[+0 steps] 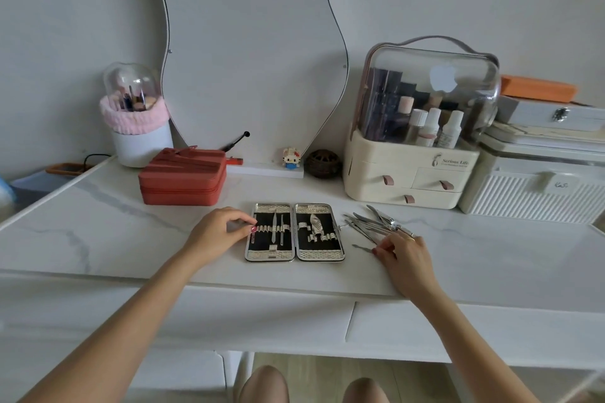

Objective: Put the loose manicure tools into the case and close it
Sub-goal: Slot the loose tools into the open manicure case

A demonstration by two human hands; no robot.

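On the white marble-patterned table [131, 239] the silver-edged, black-lined manicure case [294, 232] lies opened flat like a book, and everything here is placed from it. To the case's left, the left hand [217, 234] rests on the table with its fingers curled, the fingertips [252, 228] touching the case's left rim beside the row of silver loops, steadying it; it seems to pinch nothing, though that is hard to make out. In the left half two slim silver tools [277, 226] already sit under the loops, their long axes running away from the person, tips pointing toward the wall. The right half holds a small silver clipper-like piece [315, 225], set slightly aslant. Just right of the case lies the heap of loose silver manicure tools [373, 222], crossing each other, most with their long axes running left-right and rising to the far right. Nearer the person than the heap, the right hand [406, 255] pinches the end of one thin silver pick [361, 248], which lies flat on the table, long axis roughly left-right, its tip pointing toward the case. The step in hand looks like fetching another tool for stowing; the next move would call for lifting it, turning it to run parallel with the two seated tools, and sliding it under a free loop
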